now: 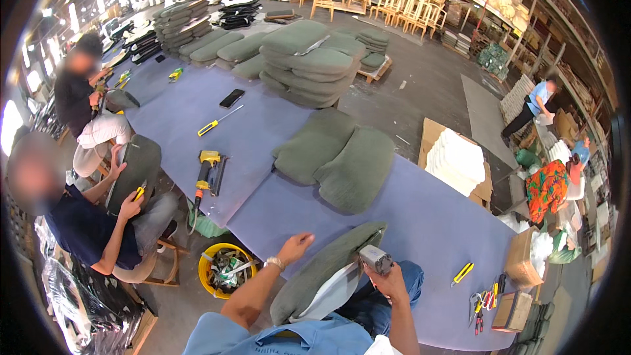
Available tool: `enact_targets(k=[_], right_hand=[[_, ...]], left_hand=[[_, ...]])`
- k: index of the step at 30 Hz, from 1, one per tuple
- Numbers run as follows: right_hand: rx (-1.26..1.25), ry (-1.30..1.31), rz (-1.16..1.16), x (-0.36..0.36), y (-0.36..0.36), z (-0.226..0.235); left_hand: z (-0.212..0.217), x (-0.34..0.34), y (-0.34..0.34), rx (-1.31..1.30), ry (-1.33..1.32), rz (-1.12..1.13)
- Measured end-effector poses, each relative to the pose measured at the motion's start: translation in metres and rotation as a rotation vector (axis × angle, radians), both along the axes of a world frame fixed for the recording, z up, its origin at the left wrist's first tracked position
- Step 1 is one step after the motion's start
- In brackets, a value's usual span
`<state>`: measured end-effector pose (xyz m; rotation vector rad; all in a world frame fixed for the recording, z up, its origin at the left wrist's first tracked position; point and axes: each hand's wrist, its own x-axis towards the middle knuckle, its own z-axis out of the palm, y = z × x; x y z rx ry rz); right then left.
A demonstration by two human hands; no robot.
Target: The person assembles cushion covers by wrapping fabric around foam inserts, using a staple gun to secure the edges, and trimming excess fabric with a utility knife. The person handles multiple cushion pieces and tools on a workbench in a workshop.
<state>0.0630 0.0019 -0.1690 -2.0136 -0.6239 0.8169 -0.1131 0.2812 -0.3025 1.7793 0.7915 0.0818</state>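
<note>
A dark green upholstered seat cushion (309, 283) stands tilted across my lap, its pale underside turned partly toward me. My right hand (389, 283) grips a staple gun (376, 260) with a grey head, held against the cushion's far right edge. My left hand (295, 249) hovers just beyond the cushion's left side, apart from it. Its fingers are curled closed, and whatever they may hold is hidden. Two more green cushions (355, 168) lie overlapping on the blue-grey table (420, 223) ahead of me.
A yellow nail gun (207, 174), a screwdriver (217, 122) and a phone (232, 98) lie leftward. A stack of cushions (305, 66) rises behind. Box cutter (463, 274) and pliers (478, 312) lie right. A yellow bucket (209, 269) stands lower left, near a seated co-worker (85, 230).
</note>
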Motion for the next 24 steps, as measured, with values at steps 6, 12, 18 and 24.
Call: enact_targets(k=[6,12,18,24], right_hand=[[0.011,-0.004,-0.014,0.002,0.019,0.01],[-0.067,0.055,0.001,0.009,0.029,0.036],[0.085,-0.292,0.13,0.017,0.027,-0.009],[0.016,-0.136,0.119,0.004,0.019,0.027]], left_hand=[[-0.036,-0.017,-0.036,-0.081,0.026,-0.033],[-0.033,0.021,-0.009,-0.107,-0.053,-0.151],[-0.041,0.072,-0.006,-0.727,-0.053,-0.172],[-0.039,0.08,-0.012,-0.795,0.026,-0.125]])
